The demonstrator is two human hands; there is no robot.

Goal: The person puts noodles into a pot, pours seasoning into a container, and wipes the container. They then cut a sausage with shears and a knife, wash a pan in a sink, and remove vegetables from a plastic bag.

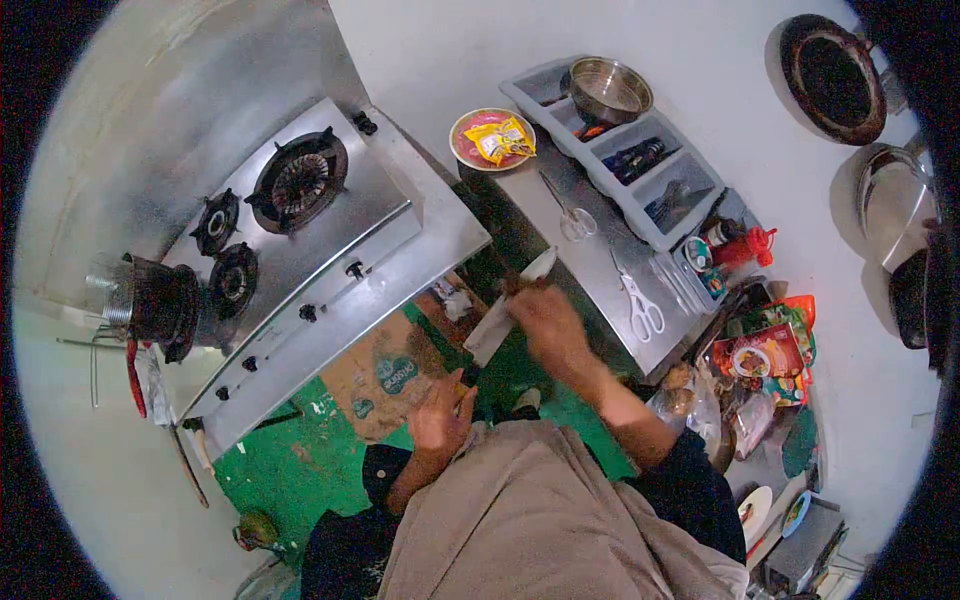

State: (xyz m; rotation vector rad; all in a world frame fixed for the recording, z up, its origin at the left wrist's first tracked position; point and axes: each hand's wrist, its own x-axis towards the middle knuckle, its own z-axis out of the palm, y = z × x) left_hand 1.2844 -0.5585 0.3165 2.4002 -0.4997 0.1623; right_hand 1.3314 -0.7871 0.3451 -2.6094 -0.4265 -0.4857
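Note:
My left hand (440, 418) is low in the middle, in front of the apron, with its fingers closed round the dark handle of a knife. The broad, pale blade (490, 332) points up and away to the right. Against the upper part of the blade is my right hand (548, 325), its fingers bent together over something dark brown and blurred (518, 284) that I cannot make out. A small white shape (542, 263) shows just beyond those fingers; whether it is the blade's tip or a separate thing is unclear.
A steel gas stove (385, 262) stands at the left. Along the counter at the right are white scissors (640, 310), a plate (462, 148) with a yellow packet, a grey divided tray (622, 196), a red bottle (735, 252) and food packets (765, 355). Flattened cardboard (365, 400) lies on the green floor.

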